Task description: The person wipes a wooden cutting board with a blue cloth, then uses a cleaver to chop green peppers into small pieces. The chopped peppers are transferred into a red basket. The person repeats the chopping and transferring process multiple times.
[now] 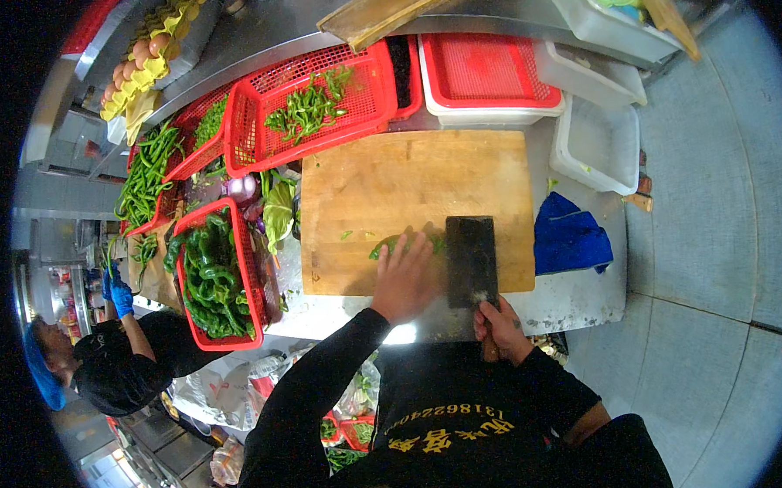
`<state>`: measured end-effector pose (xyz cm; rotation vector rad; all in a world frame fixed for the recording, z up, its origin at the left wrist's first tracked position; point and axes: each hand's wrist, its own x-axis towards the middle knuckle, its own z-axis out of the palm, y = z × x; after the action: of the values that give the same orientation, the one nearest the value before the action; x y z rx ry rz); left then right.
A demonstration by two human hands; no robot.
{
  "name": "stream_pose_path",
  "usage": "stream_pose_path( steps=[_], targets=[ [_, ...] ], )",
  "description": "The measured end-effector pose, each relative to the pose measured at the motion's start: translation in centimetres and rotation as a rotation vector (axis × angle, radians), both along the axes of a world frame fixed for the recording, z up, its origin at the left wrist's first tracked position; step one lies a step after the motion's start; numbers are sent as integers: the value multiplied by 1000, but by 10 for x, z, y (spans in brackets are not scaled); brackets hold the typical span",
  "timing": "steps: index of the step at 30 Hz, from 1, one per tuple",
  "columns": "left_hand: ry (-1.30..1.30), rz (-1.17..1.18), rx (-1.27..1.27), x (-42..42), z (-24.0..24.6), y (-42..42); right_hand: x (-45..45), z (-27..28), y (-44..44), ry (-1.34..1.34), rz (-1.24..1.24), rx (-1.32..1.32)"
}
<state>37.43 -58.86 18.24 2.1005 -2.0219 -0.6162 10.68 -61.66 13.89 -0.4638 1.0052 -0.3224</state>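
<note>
On the wooden cutting board (414, 177) lies a green pepper (383, 246), partly covered by my left hand (405, 279), whose fingers rest spread over it. My right hand (501, 329) grips the handle of a dark cleaver (471, 260); its broad blade is over the board's right front part, beside the pepper's right end. Small green bits lie left of the pepper. Beyond the board's far left corner, a red plastic basket (246, 142) holds cut green pieces. Another red basket (254, 296) at the left is filled with whole green peppers.
A blue cloth (570, 236) and a white plastic bin (629, 148) stand right of the board. Behind it are a red tray (548, 93) and more bins. Cabbage (278, 213) and a purple onion (241, 187) lie left. A co-worker with blue gloves (118, 292) handles long green peppers at far left.
</note>
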Motion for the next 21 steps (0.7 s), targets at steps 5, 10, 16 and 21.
stream_pose_path(
  steps=[5, 10, 16, 21],
  targets=[
    [5, -12, 13, 0, 3, 2, 13, -2, -2, 17, 82, -39],
    [-6, -29, -15, 0, 0, 3, 22, 6, -6, -12, 83, 1],
    [-5, -24, 13, 1, -1, 4, 20, 23, -8, 53, 128, -47],
    [-22, -61, 8, 3, -1, 4, 32, 22, -11, 159, 203, -87]
  ],
)
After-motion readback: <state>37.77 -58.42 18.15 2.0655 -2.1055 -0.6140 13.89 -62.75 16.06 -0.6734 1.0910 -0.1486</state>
